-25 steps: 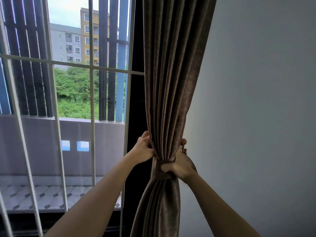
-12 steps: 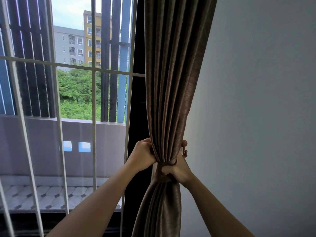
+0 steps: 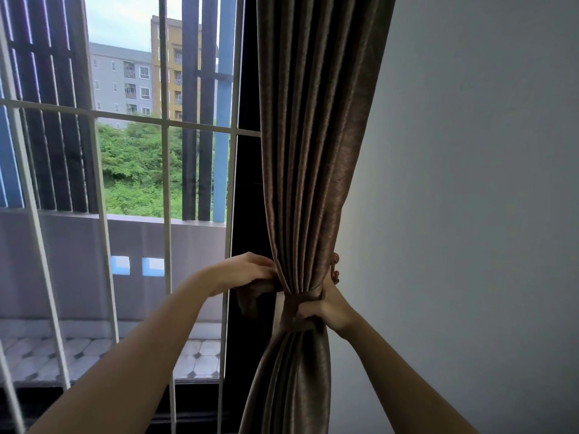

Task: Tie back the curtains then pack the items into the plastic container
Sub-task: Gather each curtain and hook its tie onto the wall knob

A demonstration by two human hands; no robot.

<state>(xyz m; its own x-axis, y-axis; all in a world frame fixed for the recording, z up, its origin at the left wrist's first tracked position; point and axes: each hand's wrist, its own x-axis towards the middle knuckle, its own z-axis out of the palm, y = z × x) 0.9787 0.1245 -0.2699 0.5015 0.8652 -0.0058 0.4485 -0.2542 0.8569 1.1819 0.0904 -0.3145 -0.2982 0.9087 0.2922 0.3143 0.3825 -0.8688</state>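
A brown curtain (image 3: 310, 151) hangs gathered at the window's right edge, next to the wall. A brown tie-back band (image 3: 293, 308) is wrapped around its waist. My left hand (image 3: 247, 270) grips a fold of curtain fabric on the left side, pulling it out toward the window. My right hand (image 3: 326, 308) is closed on the band at the right side. A small brown wall hook (image 3: 336, 267) shows just behind the curtain above my right hand. No plastic container is in view.
White window bars (image 3: 166, 214) and a dark frame (image 3: 247, 183) stand left of the curtain. Beyond them are a tiled balcony (image 3: 78, 355), trees and buildings. A plain grey wall (image 3: 470, 214) fills the right side.
My left hand has drawn a fold of curtain fabric out to the left, away from the bundle. My right hand keeps its hold on the band. The view has shifted slightly.
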